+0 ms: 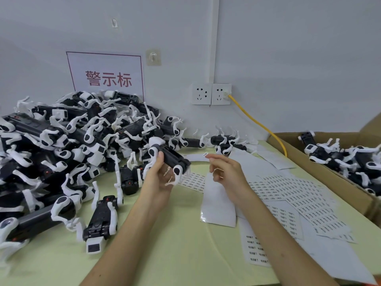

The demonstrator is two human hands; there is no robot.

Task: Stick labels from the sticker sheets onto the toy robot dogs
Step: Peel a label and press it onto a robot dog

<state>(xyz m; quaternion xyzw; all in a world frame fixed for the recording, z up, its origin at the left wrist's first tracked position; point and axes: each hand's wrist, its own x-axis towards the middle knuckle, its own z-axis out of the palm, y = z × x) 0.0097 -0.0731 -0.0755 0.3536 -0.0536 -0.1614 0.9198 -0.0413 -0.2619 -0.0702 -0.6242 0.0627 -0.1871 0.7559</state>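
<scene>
My left hand grips a black-and-white toy robot dog, held belly-up above the table. Just to its right, my right hand is raised with a small white label stuck on the tip of its extended forefinger; the other fingers are curled. The label is a short way from the dog, not touching it. Sticker sheets printed with rows of small labels lie on the table under and right of my right hand. A blank backing sheet lies beside them.
A big heap of toy robot dogs covers the left of the green table. A cardboard box at the right holds more dogs. On the wall are sockets, a yellow cable and a red-lettered sign.
</scene>
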